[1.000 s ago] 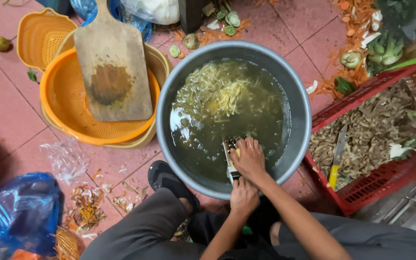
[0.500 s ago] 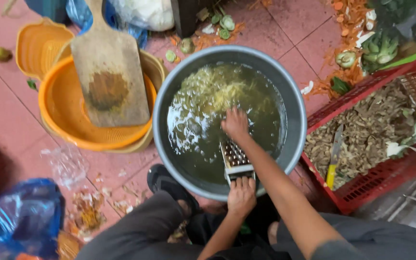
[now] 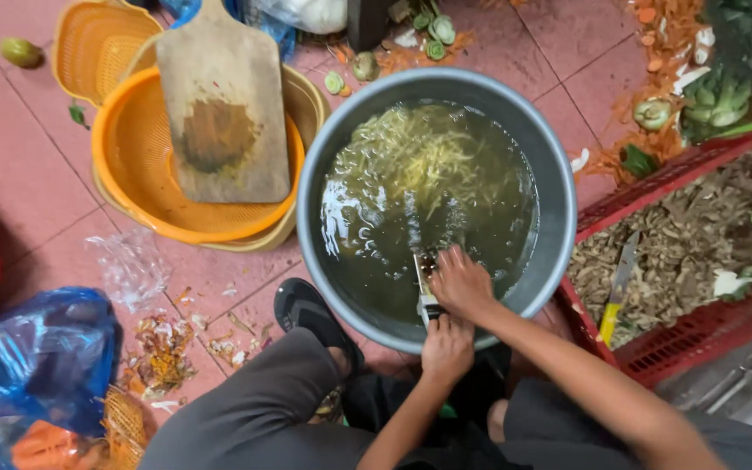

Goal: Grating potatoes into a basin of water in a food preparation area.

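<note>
Red floor tiles (image 3: 36,200) carry a large grey metal basin (image 3: 559,209) of murky water and yellow shreds. At its near rim, the left hand (image 3: 447,348) grips a flat metal grater (image 3: 425,283); the right hand (image 3: 461,283) presses on it, its grasp hidden. An orange plastic colander (image 3: 132,183) sits left.

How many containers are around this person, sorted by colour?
Orange baskets: 2, a round one and a squarer one behind it
Grey metal basin: 1, with the grater, right hand and left hand at its near side
Red crate: 1
Total: 4
</note>
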